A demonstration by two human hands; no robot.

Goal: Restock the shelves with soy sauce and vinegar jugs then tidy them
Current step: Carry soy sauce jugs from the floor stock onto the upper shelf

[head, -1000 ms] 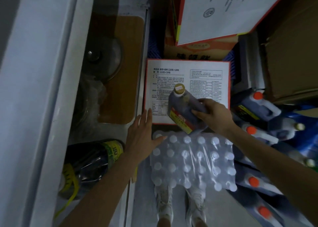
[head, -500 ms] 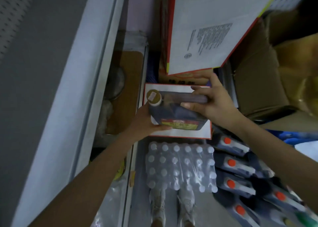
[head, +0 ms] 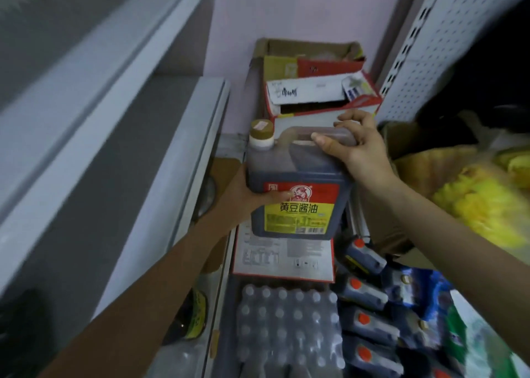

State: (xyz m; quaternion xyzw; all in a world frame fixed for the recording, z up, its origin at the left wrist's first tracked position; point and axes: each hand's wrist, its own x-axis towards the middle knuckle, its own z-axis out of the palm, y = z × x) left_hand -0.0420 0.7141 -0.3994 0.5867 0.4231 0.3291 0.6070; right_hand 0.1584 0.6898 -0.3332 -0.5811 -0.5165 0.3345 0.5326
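Note:
A dark soy sauce jug [head: 295, 188] with a gold cap and a red and yellow label is held upright in the air, in the middle of the view. My right hand [head: 355, 145] grips its top handle. My left hand [head: 243, 197] grips its left side, thumb across the label. Several more dark jugs with orange caps [head: 364, 294] lie stacked at the lower right.
A white shelf edge [head: 160, 148] runs along the left. Open cardboard boxes [head: 315, 90] are stacked behind the jug. Below lie a red-bordered white carton [head: 284, 260] and a shrink-wrapped pack of bottles [head: 286, 329]. Yellow packets [head: 481, 199] and a perforated upright [head: 436, 42] stand at the right.
The jug has come up from a tilted position to upright, and my left hand, which was free a second ago, now holds its side. The view has tilted upward.

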